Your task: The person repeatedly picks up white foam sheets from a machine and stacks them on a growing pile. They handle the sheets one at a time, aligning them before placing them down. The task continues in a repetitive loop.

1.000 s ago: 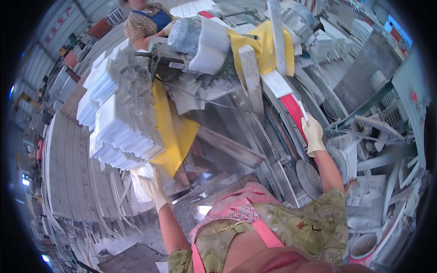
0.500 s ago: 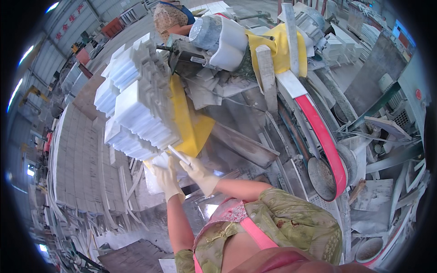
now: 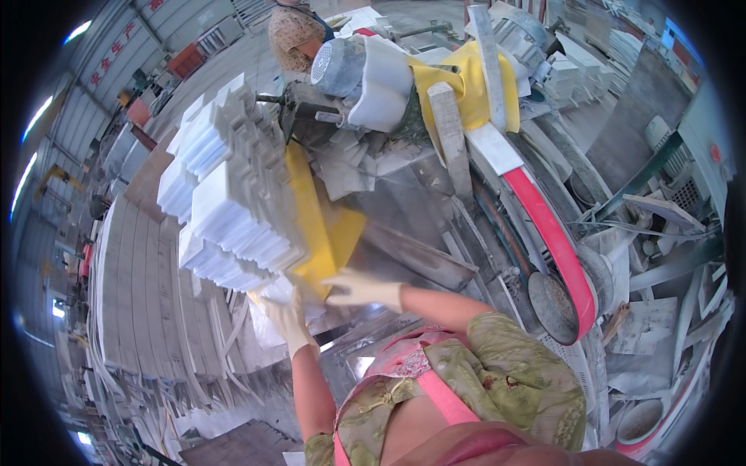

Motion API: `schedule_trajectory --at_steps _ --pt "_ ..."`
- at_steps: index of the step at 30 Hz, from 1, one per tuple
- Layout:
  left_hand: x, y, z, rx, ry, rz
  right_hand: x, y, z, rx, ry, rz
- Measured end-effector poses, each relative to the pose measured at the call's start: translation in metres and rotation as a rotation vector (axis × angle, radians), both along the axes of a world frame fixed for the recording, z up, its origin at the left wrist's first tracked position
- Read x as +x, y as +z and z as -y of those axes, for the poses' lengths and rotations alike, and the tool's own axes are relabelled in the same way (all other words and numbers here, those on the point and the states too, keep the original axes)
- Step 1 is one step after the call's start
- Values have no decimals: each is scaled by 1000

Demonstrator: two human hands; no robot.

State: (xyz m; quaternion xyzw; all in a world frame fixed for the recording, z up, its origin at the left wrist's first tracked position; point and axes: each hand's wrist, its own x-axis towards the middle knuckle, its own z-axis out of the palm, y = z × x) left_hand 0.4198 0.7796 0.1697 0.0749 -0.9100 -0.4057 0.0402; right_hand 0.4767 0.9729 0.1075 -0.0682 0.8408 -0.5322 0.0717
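The left hand, in a pale glove, is at the near end of a stack of white tiles; I can't tell from here whether its fingers close on one. The right hand, gloved too and a little blurred, reaches in just beside it, its fingers apart, over the near end of a yellow sheet. That sheet runs along the right side of the stack. Beyond the stack sits a motor, and near it a yellow cloth drapes over the machine. To the right, a red belt curves around a grey wheel. Grey strips lie in rows on the left. A co-worker stands past the motor.
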Motion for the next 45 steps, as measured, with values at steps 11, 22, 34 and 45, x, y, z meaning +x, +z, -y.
schedule_trajectory --at_steps 11,22,34,45 --pt "-19 -21 13 -132 3 -9 81 -11 -357 607 -1084 -306" --pt "-23 -29 22 -116 -10 -21 76 -46 -407 1060 -1021 123" --pt "-21 -32 18 -125 48 -20 172 -38 -354 1050 -945 106" --pt "-7 -23 6 -10 30 -103 294 27 -349 643 -566 182"
